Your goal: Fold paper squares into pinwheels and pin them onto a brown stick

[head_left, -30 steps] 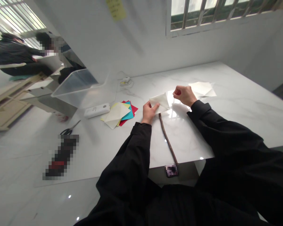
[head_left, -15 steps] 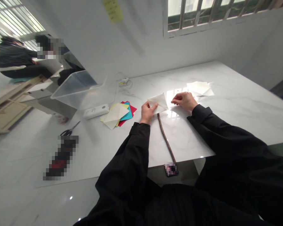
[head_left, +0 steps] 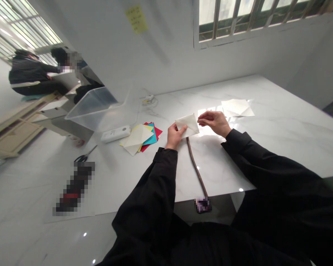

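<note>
My left hand [head_left: 175, 136] grips a folded piece of off-white paper [head_left: 189, 123], thumb on its front. Close to the paper's right edge is my right hand [head_left: 215, 122], its fingertips drawn together in a pinch. Whatever may be between those fingertips is too small to make out, and I cannot tell whether they touch the paper. A thin brown stick [head_left: 194, 164] runs from below the held paper down to the table's front edge; its far end is hidden by the paper. Another creased off-white sheet [head_left: 236, 108] lies beyond my right hand.
Coloured paper sheets [head_left: 148, 138] lie left of my hands, beside a white power strip [head_left: 115, 134]. Black-handled scissors [head_left: 81, 158] and a blurred-out dark object [head_left: 74, 190] are farther left. A clear plastic bin [head_left: 91, 111] stands behind. Two people [head_left: 34, 75] sit at back left.
My right hand has come left, its fingertips now close to the right edge of the paper. My left hand keeps its hold on the paper. The whole view has shifted slightly.
</note>
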Demonstrator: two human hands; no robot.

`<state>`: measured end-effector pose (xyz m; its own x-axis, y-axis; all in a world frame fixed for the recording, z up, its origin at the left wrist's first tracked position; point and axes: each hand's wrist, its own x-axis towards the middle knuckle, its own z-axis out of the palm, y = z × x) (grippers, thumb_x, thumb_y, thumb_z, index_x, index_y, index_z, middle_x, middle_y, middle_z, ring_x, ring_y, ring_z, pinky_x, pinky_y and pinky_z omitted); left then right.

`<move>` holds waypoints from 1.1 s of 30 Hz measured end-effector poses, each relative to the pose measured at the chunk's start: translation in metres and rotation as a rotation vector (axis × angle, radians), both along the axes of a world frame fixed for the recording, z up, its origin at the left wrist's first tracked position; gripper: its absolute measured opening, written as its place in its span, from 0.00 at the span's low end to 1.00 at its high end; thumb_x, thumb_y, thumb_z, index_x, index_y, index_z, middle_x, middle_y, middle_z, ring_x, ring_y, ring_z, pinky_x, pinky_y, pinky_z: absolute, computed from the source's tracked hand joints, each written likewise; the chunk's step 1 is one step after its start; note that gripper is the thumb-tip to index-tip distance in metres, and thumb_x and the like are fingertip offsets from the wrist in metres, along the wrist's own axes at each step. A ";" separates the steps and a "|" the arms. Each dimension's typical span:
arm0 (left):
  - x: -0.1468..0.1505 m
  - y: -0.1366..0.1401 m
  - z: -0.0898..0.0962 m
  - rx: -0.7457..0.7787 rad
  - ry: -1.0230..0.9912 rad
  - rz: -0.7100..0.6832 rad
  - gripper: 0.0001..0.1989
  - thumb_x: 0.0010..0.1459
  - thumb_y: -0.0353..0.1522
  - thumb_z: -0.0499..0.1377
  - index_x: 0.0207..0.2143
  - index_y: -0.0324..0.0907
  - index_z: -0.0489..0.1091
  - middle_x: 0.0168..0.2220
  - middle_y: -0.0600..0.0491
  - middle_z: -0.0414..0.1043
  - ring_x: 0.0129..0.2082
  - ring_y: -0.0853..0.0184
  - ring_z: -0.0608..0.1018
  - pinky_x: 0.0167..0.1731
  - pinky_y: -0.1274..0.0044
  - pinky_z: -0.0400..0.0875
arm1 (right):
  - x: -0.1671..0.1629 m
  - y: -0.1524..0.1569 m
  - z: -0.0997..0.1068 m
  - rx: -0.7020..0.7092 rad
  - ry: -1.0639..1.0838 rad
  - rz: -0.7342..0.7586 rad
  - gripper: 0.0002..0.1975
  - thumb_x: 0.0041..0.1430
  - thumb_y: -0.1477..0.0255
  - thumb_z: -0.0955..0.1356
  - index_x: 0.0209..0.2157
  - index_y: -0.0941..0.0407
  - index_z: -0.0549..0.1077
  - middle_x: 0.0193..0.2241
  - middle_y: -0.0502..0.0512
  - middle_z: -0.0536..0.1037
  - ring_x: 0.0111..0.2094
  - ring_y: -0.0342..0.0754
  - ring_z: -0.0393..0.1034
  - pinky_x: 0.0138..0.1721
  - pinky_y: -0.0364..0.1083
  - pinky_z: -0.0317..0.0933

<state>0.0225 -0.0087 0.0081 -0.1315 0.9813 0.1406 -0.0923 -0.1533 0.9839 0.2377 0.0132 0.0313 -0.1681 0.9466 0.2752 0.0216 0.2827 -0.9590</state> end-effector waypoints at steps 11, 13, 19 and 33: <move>0.000 -0.002 0.002 -0.019 -0.018 -0.081 0.24 0.44 0.42 0.76 0.41 0.38 0.80 0.38 0.47 0.84 0.35 0.62 0.82 0.39 0.72 0.76 | -0.018 -0.004 -0.018 0.298 -0.310 -0.007 0.10 0.62 0.57 0.77 0.36 0.48 0.86 0.50 0.60 0.75 0.52 0.58 0.73 0.48 0.57 0.73; 0.001 -0.003 0.002 -0.019 -0.018 -0.092 0.25 0.43 0.43 0.76 0.41 0.38 0.79 0.37 0.48 0.84 0.34 0.62 0.82 0.38 0.72 0.76 | -0.020 -0.004 -0.021 0.288 -0.308 -0.001 0.11 0.62 0.56 0.76 0.36 0.48 0.86 0.48 0.59 0.76 0.49 0.57 0.73 0.47 0.57 0.73; 0.001 -0.002 0.001 -0.024 -0.026 -0.103 0.26 0.42 0.44 0.77 0.41 0.38 0.80 0.36 0.49 0.83 0.35 0.62 0.81 0.39 0.71 0.76 | -0.022 -0.005 -0.021 0.268 -0.305 -0.008 0.13 0.62 0.54 0.76 0.36 0.48 0.85 0.44 0.58 0.76 0.45 0.55 0.74 0.46 0.56 0.72; 0.001 0.002 -0.002 0.021 -0.040 -0.159 0.27 0.42 0.44 0.78 0.41 0.38 0.81 0.38 0.48 0.84 0.34 0.63 0.81 0.39 0.73 0.76 | -0.022 -0.004 -0.022 0.197 -0.262 0.004 0.18 0.60 0.52 0.76 0.37 0.54 0.85 0.42 0.59 0.80 0.41 0.52 0.75 0.40 0.50 0.72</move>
<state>0.0232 -0.0064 0.0061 0.0189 0.9871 0.1593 -0.1560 -0.1544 0.9756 0.2159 0.0096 0.0092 -0.2608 0.8785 0.4002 0.2589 0.4630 -0.8477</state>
